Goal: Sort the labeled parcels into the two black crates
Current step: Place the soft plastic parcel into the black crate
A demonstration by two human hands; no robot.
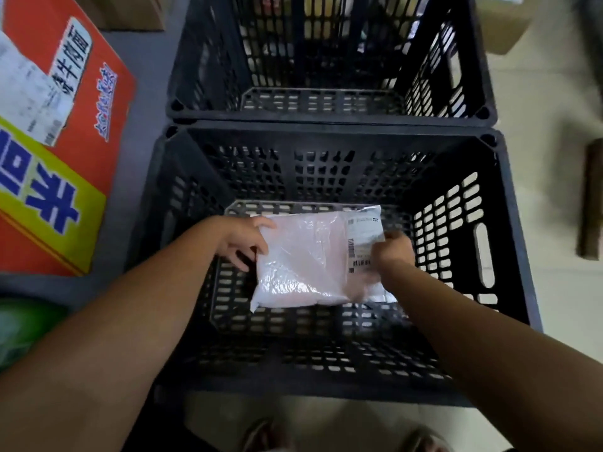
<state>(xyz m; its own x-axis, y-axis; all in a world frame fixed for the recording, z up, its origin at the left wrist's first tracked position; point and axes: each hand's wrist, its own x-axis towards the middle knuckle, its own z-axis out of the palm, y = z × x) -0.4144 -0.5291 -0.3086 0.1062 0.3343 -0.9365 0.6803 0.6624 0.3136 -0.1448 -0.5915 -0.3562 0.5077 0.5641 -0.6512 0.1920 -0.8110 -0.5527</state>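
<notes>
A pale pink plastic parcel [303, 259] with a white shipping label [363, 238] on its right side lies low inside the near black crate [329, 132]. My left hand [243, 238] grips the parcel's left edge, thumb on top and fingers underneath. My right hand [390, 251] holds the right edge over the label, and its fingers are blurred. The far black crate [326, 114] stands directly behind the near one; no parcel shows on its floor.
An orange and yellow printed carton [68, 151] with a white label lies on a grey surface to the left. Cardboard boxes stand at the top left and top right. A dark brown object [592, 197] lies on the pale floor at right. Feet show at the bottom edge.
</notes>
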